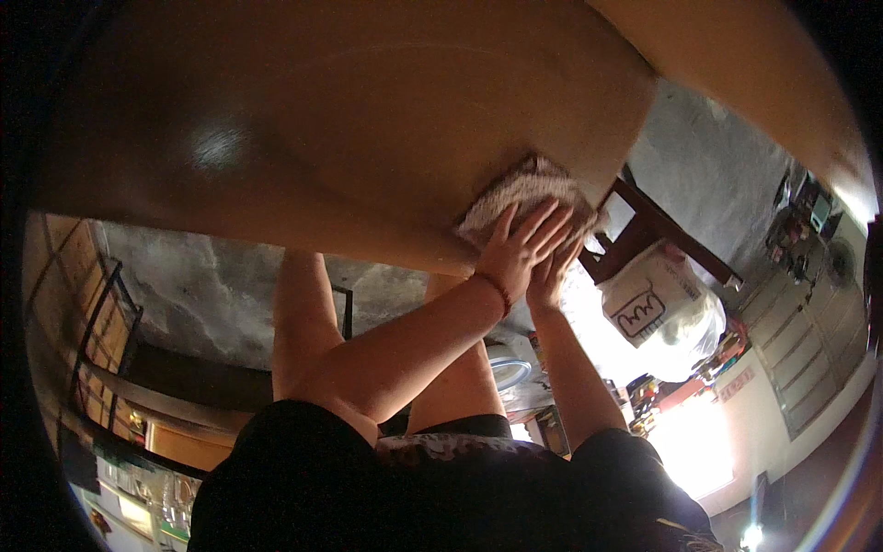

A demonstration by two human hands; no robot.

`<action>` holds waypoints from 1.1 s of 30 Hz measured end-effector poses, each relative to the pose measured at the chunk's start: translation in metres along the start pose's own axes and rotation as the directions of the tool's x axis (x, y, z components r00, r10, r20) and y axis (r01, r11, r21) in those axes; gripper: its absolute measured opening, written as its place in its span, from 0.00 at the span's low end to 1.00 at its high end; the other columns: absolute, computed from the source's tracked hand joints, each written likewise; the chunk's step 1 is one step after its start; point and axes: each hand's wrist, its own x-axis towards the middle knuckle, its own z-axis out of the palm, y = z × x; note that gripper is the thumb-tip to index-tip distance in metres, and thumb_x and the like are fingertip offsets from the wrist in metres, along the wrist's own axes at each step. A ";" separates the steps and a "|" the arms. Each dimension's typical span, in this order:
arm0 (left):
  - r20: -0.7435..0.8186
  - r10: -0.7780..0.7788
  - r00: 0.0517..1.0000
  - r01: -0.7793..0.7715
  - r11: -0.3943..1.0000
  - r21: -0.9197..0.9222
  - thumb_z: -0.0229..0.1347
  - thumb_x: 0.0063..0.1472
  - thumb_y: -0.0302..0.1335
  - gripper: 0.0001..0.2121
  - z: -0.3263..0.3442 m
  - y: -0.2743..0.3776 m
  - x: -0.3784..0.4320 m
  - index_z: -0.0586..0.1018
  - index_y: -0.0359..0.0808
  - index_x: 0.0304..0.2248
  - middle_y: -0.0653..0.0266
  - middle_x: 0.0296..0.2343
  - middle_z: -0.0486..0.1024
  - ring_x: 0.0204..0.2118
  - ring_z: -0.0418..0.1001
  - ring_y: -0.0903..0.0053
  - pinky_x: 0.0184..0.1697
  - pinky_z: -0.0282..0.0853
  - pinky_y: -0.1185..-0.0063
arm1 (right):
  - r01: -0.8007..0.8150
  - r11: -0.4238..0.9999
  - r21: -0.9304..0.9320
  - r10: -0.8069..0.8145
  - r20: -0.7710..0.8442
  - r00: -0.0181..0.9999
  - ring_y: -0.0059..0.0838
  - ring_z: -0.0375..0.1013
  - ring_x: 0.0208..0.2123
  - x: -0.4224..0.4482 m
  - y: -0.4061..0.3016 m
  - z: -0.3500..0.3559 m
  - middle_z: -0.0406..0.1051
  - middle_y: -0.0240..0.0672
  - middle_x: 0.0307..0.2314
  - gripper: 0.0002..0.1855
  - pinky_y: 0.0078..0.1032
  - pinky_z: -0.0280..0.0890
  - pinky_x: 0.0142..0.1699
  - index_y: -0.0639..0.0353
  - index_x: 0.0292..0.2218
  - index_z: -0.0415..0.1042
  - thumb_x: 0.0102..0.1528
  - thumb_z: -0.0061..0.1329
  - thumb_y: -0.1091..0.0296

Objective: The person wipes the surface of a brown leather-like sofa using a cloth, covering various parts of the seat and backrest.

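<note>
A brown table top fills the upper part of the head view. On it, near its right corner, lies a folded, fluffy pinkish cloth. My left hand, with a red beaded bracelet at the wrist, presses flat on the cloth with its fingers spread. My right hand is beside and partly beneath it, at the cloth's lower right edge; its fingertips are hidden, so its hold cannot be told.
Just right of the table corner stands a dark wooden chair with a white plastic bag on it. A black metal frame stands at the left. A standing fan and assorted items are farther right.
</note>
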 end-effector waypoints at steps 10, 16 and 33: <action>0.069 -0.248 0.966 0.252 0.966 -0.063 0.44 0.61 0.28 0.32 0.034 -0.053 -0.114 0.51 0.61 0.63 0.84 0.65 0.39 0.67 0.41 0.78 0.63 0.37 0.51 | 0.428 0.863 -0.268 -0.343 0.310 0.887 0.70 0.29 0.63 0.007 -0.092 -0.006 0.28 0.64 0.62 0.51 0.67 0.33 0.60 0.54 0.65 0.35 0.56 0.47 0.39; -0.088 -0.535 0.840 0.519 0.841 -0.152 0.51 0.59 0.46 0.24 0.000 -0.142 -0.185 0.68 0.59 0.56 0.80 0.62 0.52 0.65 0.44 0.71 0.59 0.38 0.41 | 0.716 0.615 -0.330 -0.524 0.508 0.684 0.70 0.38 0.62 0.063 -0.216 0.033 0.43 0.62 0.60 0.37 0.67 0.36 0.60 0.51 0.57 0.61 0.54 0.46 0.36; 0.004 -0.917 0.398 -0.363 -0.162 -0.918 0.48 0.65 0.37 0.35 -0.066 -0.409 -0.307 0.43 0.37 0.64 0.52 0.63 0.46 0.64 0.51 0.55 0.64 0.52 0.70 | 0.879 -0.206 -0.431 -0.855 0.517 0.053 0.45 0.50 0.62 0.139 -0.601 0.192 0.47 0.37 0.63 0.36 0.46 0.44 0.65 0.46 0.66 0.41 0.62 0.40 0.56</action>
